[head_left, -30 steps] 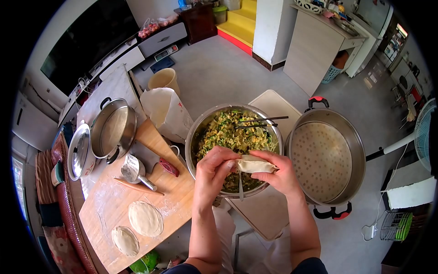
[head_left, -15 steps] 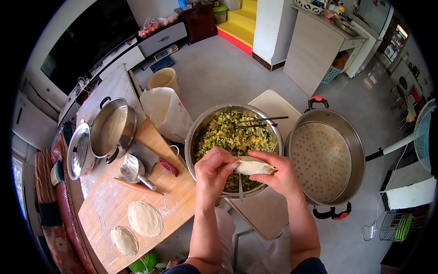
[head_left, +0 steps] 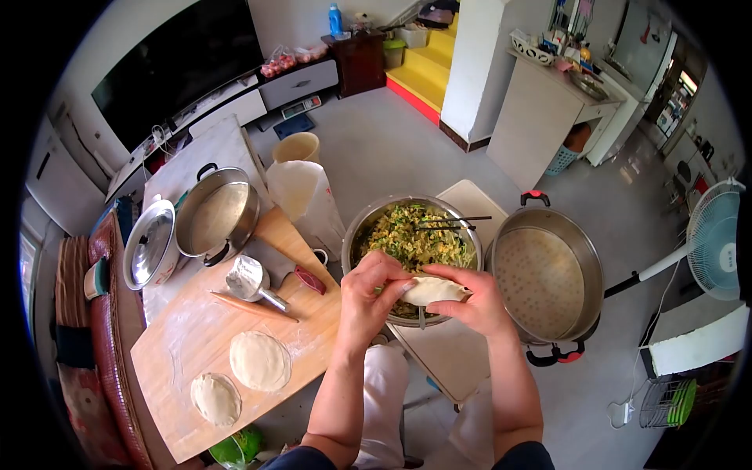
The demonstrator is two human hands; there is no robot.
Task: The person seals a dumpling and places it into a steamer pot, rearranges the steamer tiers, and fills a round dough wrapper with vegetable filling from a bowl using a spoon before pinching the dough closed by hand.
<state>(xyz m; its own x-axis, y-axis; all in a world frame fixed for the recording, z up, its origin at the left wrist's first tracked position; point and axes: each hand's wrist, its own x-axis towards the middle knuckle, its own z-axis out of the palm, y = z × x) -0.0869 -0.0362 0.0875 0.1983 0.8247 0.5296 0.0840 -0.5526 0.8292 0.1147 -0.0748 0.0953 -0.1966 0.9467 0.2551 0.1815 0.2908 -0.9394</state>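
Metal utensil [head_left: 422, 317], upper part hidden behind the dough piece [head_left: 435, 291], kind unclear.

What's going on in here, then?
A person's left hand and right hand hold a pale, oblong folded piece of dough between them, over a round silver metal bowl of chopped green-and-yellow mixture. On the light wooden board to the left lie a larger pale dough oval and a smaller pale dough piece. To the right stands a wide silver metal pot with red-and-black handles.
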